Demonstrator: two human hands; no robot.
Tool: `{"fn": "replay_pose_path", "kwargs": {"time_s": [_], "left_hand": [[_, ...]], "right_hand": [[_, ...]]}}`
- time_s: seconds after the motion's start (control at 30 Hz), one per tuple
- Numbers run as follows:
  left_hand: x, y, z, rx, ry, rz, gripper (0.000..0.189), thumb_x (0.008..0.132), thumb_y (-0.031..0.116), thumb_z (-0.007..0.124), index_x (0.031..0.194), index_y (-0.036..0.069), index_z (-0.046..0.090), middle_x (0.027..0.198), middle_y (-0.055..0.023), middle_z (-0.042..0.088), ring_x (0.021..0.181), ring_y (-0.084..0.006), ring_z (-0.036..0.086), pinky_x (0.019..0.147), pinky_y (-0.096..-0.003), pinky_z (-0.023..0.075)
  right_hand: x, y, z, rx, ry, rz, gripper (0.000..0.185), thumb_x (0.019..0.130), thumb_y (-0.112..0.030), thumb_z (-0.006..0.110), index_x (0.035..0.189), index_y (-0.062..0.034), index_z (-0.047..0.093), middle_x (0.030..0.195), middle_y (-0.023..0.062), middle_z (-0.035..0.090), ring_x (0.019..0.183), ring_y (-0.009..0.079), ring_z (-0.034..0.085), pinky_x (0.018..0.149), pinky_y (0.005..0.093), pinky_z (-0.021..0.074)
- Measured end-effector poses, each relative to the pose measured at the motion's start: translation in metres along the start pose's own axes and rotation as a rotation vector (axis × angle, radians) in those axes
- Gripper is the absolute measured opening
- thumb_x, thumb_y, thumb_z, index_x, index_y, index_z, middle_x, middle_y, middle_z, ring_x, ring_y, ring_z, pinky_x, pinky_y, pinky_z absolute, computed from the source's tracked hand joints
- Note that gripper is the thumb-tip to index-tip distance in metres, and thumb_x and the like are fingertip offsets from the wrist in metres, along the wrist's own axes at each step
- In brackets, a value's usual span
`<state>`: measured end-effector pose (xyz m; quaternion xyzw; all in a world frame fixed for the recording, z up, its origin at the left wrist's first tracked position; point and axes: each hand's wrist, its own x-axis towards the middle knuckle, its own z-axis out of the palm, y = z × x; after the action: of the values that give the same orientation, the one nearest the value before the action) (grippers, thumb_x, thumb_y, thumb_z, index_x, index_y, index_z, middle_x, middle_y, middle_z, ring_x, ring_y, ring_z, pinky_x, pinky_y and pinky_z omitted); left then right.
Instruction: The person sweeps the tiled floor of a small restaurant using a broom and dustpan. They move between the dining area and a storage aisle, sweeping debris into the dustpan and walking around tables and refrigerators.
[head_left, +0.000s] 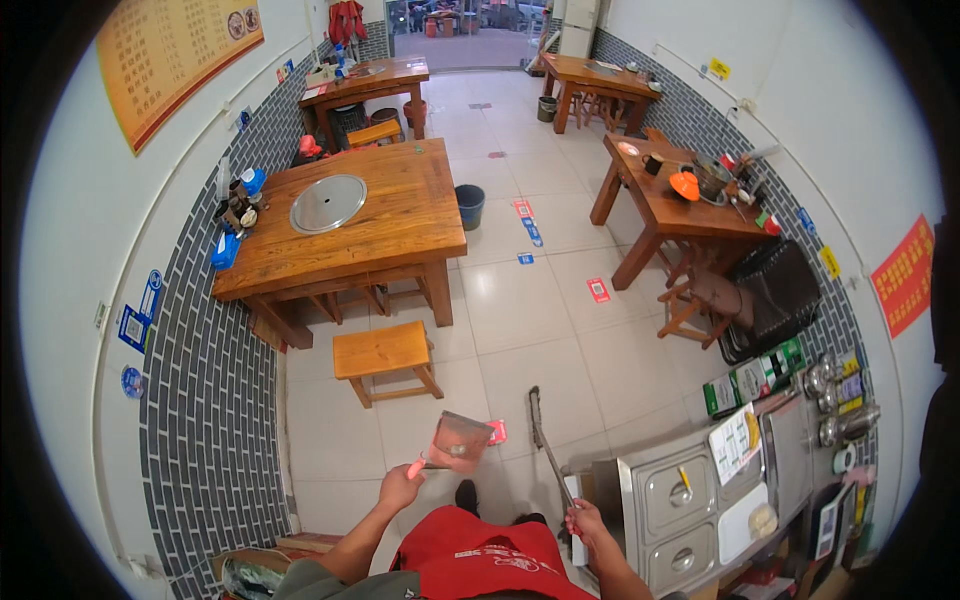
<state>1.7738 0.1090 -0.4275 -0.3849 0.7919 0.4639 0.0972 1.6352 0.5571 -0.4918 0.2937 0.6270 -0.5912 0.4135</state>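
In the head view, my left hand (400, 487) is closed on the pink handle of a dustpan (460, 442), whose flat, reddish, worn pan is held out over the tiled floor. My right hand (585, 519) grips the stick of a long-handled broom or floor scraper (535, 417); its narrow dark head points away from me, low over the floor, and I cannot tell whether it touches. A red apron (487, 551) covers my front, with dark shoes just beyond it. The pan is left of the broom head, apart from it.
A wooden stool (382, 351) and a large wooden table (405, 195) are ahead left. A grey bucket (470, 206) stands beside that table. At right are another table (645, 196), a black chair (776, 300) and a steel counter with lidded pans (675, 491). A tiled wall borders the left.
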Motion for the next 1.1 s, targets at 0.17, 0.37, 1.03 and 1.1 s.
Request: {"fn": "replay_pose_path", "kwargs": {"time_s": [0.17, 0.37, 1.03, 1.1], "left_hand": [[0.073, 0.065, 0.005, -0.001, -0.001, 0.168, 0.034, 0.087, 0.032, 0.068, 0.109, 0.006, 0.072, 0.102, -0.022, 0.071, 0.096, -0.0422, 0.066, 0.083, -0.0474, 0.0524], [0.167, 0.149, 0.01, 0.055, 0.012, 0.221, 0.038, 0.089, 0.038, 0.067, 0.111, 0.007, 0.071, 0.102, -0.0236, 0.07, 0.097, -0.0438, 0.065, 0.083, -0.0493, 0.0517], [0.441, 0.396, -0.014, -0.398, 0.104, -0.014, 0.032, 0.088, 0.027, 0.07, 0.101, -0.002, 0.067, 0.075, -0.0145, 0.068, 0.057, -0.0247, 0.064, 0.054, -0.0388, 0.0492], [0.471, 0.418, -0.022, -0.484, 0.13, 0.034, 0.029, 0.089, 0.025, 0.069, 0.101, -0.002, 0.067, 0.07, -0.0094, 0.064, 0.048, -0.0171, 0.057, 0.047, -0.0347, 0.0454]], "right_hand": [[0.046, -0.069, 0.008, 0.019, 0.031, -0.009, 0.058, 0.092, 0.0, 0.06, 0.146, -0.0073, 0.038, 0.069, 0.0095, 0.058, 0.048, 0.0167, 0.052, 0.039, 0.0322, 0.042], [0.155, -0.136, -0.017, 0.127, 0.019, 0.015, 0.033, 0.093, -0.006, 0.057, 0.125, -0.0077, 0.052, 0.069, 0.01, 0.06, 0.049, 0.0204, 0.055, 0.041, 0.0352, 0.0449], [0.432, -0.45, -0.064, -0.115, -0.024, 0.303, 0.005, 0.096, -0.009, 0.05, 0.093, -0.0057, 0.049, 0.065, 0.0077, 0.048, 0.052, 0.0211, 0.049, 0.046, 0.0334, 0.043], [0.432, -0.481, -0.05, -0.095, -0.022, 0.257, 0.006, 0.095, -0.008, 0.051, 0.089, -0.0063, 0.049, 0.063, 0.0068, 0.047, 0.05, 0.0204, 0.047, 0.044, 0.0329, 0.0413]]}}
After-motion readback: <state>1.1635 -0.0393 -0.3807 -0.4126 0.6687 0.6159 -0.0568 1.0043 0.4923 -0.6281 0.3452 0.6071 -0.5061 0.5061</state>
